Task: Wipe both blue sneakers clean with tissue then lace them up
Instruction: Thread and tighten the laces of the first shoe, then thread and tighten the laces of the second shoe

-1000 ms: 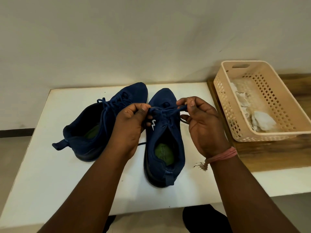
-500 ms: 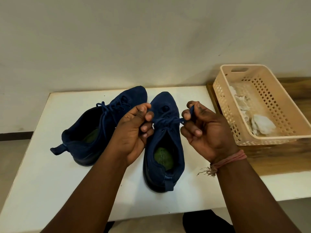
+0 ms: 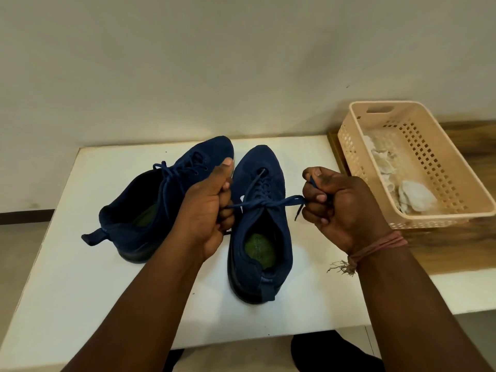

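**Lace pulled taut across the right-hand sneaker**

While both hands draw its ends apart, the dark blue lace [image 3: 264, 203] runs in a nearly straight line across the throat of the right-hand sneaker [image 3: 259, 232], crossed over itself at the middle above the tongue. This shoe stands upright on the white table [image 3: 67, 277], toe toward the wall and heel toward the person, with a green insole showing in its opening and a small white mark on its inner side just under the lace.

The left hand [image 3: 208, 210] is closed in a fist around the left end of the lace, thumb up, just beside the shoe's inner edge. The right hand [image 3: 341, 208] is likewise curled tight on the right end, out past the shoe's outer side; a short loose tip of lace hangs below its fingers. A reddish thread band [image 3: 375, 247] with a frayed knot circles the right wrist.

The left-hand sneaker [image 3: 161, 200] lies just beside the first, angled with its toe toward the wall and its heel tab pointing out to the left. Its laces are threaded through the eyelets and a loop stands up near the top. The left hand partly covers its inner side.

To the right, well apart from the shoes, a beige perforated plastic basket [image 3: 440, 167] rests on a wooden surface [image 3: 456, 248] that adjoins the table. Crumpled white tissue [image 3: 413, 196] lies inside it along the near left wall. A pale plain wall [image 3: 214, 63] rises behind everything.
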